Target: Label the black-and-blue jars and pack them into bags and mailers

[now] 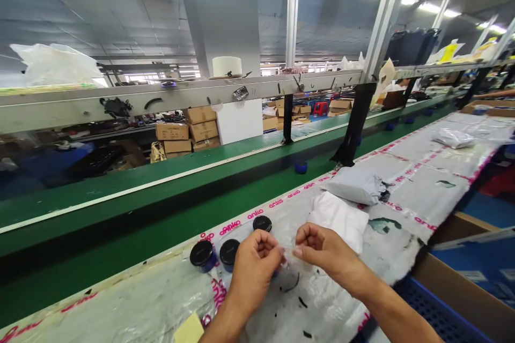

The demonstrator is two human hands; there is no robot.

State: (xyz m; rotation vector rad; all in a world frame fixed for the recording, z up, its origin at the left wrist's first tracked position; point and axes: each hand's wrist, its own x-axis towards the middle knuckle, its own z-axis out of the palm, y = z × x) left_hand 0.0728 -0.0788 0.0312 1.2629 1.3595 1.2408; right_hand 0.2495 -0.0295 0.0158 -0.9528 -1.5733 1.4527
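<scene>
My left hand (255, 268) is closed in a pinch over the covered bench, with a small glint of something clear at its fingertips. Facing it a short gap away, my right hand (328, 254) has its thumb and fingers curled together; what they hold, if anything, is too small or transparent to make out. Close to my left hand stand small blue jars with black lids: one jar (203, 255) at the left, a second jar (229, 254) partly behind the hand, and a third jar (262, 223) beyond it. A white padded packet (340, 220) lies just past my right hand.
Plastic sheeting with pink print (418, 171) covers the bench. A grey plastic bag (354, 185) lies farther along. Beyond runs a green conveyor belt (257, 187) carrying a blue jar (300, 167). A yellow pad (190, 329) sits at the near edge; a blue crate (438, 305) is lower right.
</scene>
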